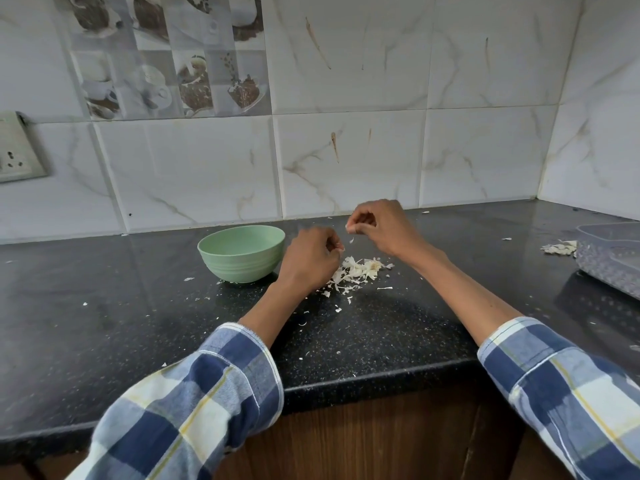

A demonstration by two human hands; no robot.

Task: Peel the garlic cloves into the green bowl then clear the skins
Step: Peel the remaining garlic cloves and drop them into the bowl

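Garlic skins point(356, 271) betw green bowl point(241, 252), tray point(613, 258).

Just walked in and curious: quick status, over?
Left hand gripping something small, unclear what. Right hand pinching a skin flake. Green bowl left of hands; skin pile still on countertop. Nothing in the way.

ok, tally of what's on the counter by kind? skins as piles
Green bowl: 1
Skin piles: 2, the main pile and the small pile
Clear plastic container: 1
Total: 4
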